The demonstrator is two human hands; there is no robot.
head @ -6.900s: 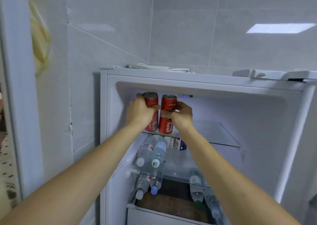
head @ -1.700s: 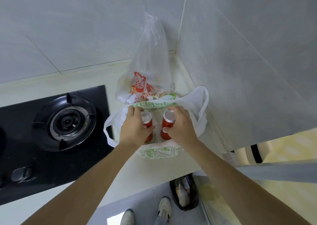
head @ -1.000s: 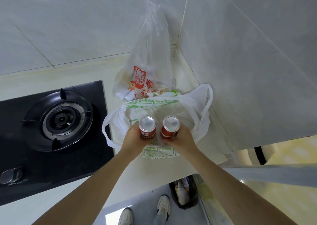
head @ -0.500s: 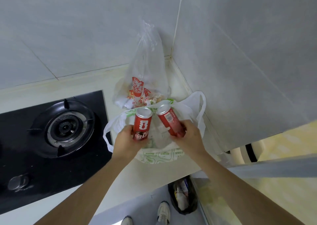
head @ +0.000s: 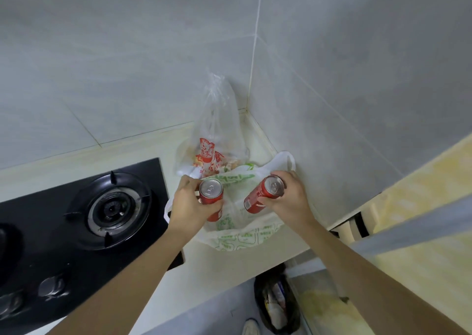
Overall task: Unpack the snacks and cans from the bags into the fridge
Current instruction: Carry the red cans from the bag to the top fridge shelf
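Note:
My left hand [head: 190, 207] grips an upright red can [head: 211, 194], silver top facing me, above a white bag with green print [head: 240, 235] on the counter. My right hand [head: 288, 199] grips a second red can [head: 263, 194], tilted with its top up and to the right. Both cans are out of the bag and held apart. Behind the white bag stands a clear plastic bag with red print [head: 217, 140] holding snacks, in the counter's corner. The fridge is out of view.
A black gas hob [head: 76, 222] with a round burner [head: 112, 207] lies left of the bags. Tiled walls close the corner behind and to the right. A dark bin bag [head: 277, 304] sits on the floor below the counter edge.
Both hands lifted a red can each out of the white bag. The cans have since moved apart, the right one tilting outward. Earlier, two cans were set on the fridge's top shelf.

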